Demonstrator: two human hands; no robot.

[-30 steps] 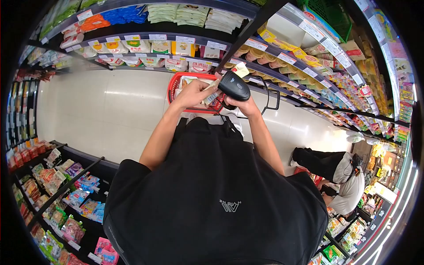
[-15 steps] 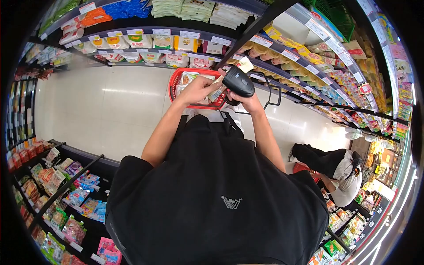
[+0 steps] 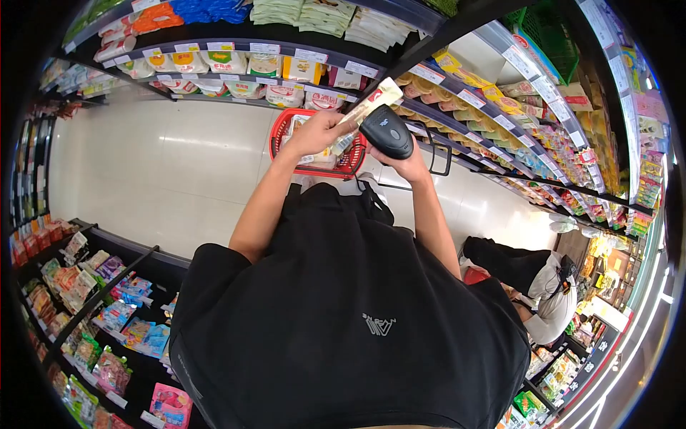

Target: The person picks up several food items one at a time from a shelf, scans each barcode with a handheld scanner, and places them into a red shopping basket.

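Observation:
My left hand (image 3: pixel 312 137) is closed on one end of a long, pale cream packet (image 3: pixel 369 103) with a red mark, which slants up to the right. My right hand (image 3: pixel 407 167) grips a black handheld barcode scanner (image 3: pixel 386 131), its rounded back facing up. The scanner's front end overlaps the packet in this view, and its handle is mostly hidden beneath it. Below both hands is a red shopping basket (image 3: pixel 274 136) with several wrapped food packs (image 3: pixel 299 126) inside, partly covered by my left hand and forearm.
Shelves of bagged goods (image 3: pixel 189 63) run along the far side, and a long rack of packets (image 3: pixel 493 118) extends to the right. A low display of bagged snacks (image 3: pixel 107 314) is at lower left. Another person (image 3: pixel 554 286) bends beside the shelves at lower right. Pale floor tiles (image 3: pixel 171 157) lie between.
The pale packet has turned and now shows more of its length beyond the scanner. The scanner has tilted more upright. The other person has shifted slightly left in view.

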